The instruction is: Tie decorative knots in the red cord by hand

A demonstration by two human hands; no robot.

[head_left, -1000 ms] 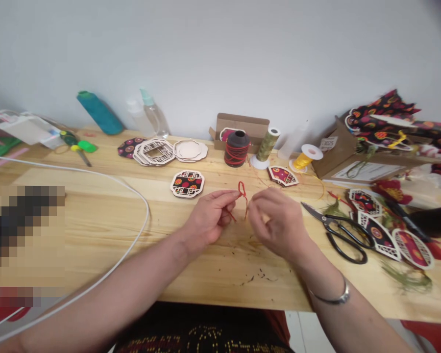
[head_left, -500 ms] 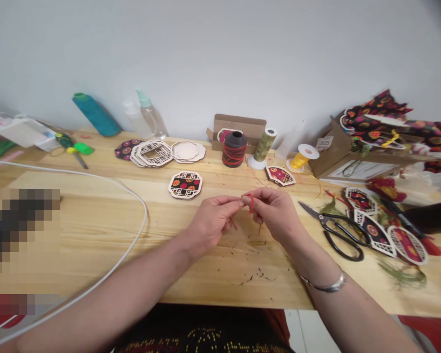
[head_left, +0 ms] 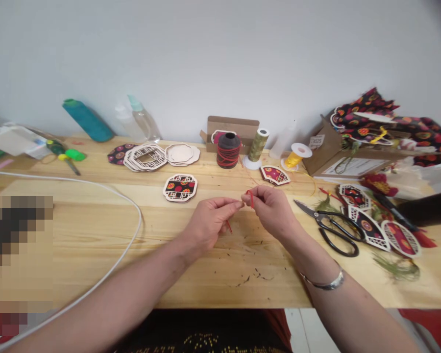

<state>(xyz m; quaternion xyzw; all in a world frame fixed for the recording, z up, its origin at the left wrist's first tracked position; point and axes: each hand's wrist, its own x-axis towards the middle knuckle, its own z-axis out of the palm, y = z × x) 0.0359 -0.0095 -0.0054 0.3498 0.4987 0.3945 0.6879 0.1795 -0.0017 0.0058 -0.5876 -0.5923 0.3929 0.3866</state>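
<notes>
Red cord (head_left: 251, 200) is pinched between thumb and forefinger of my right grip (head_left: 274, 211); my left grip (head_left: 208, 221) pinches it too, a tail dangling beneath. Light, even tension should keep it controllable. Both forearms (head_left: 143, 272) slant inward, grips nearly meeting above the desk (head_left: 95, 220).

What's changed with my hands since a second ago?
Your right hand and left hand have drawn together, fingertips nearly meeting. The red cord, looping upright above the left before, now crosses the right's fingers. The left still grips it. Scissors and yellow spool stayed put.
</notes>
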